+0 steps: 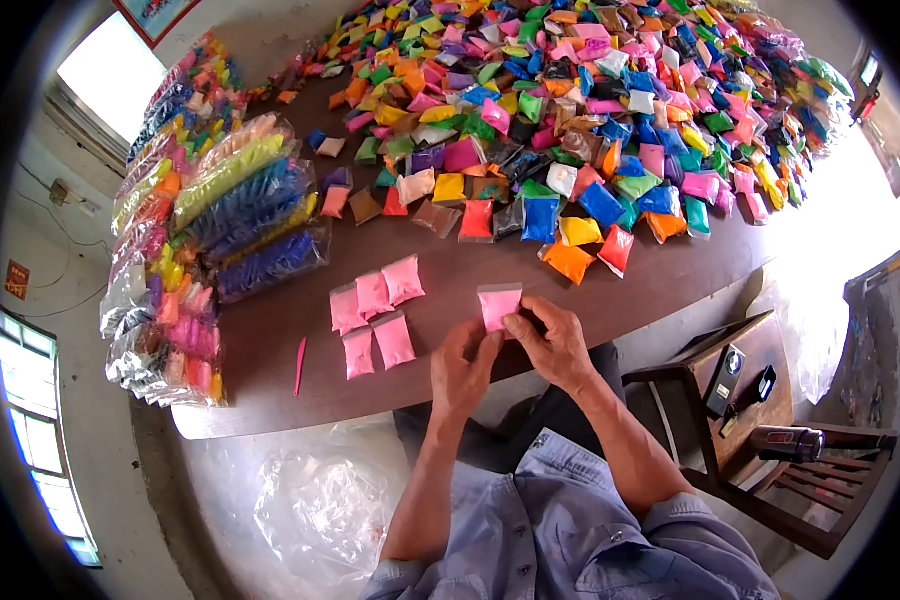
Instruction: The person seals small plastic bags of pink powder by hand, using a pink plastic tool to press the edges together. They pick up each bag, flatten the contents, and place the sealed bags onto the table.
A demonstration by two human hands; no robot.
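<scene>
A small clear packet with pink filling (499,304) is held upright just over the table's front part. My right hand (552,345) pinches its lower right corner with thumb and fingers. My left hand (463,368) is closed at the packet's lower left edge, its thumb close to the right thumb; its fingertips are partly hidden. To the left, several similar pink packets (394,340) lie in a small group on the brown table (270,320). A thin pink plastic tool (300,366) lies farther left, near the table edge.
A large heap of multicoloured packets (580,120) covers the back of the table. Bigger clear bags of sorted packets (260,215) are stacked along the left. At right stands a wooden chair (830,490) beside a wooden stool (705,380) holding small dark objects. Clear plastic (320,490) lies below the table.
</scene>
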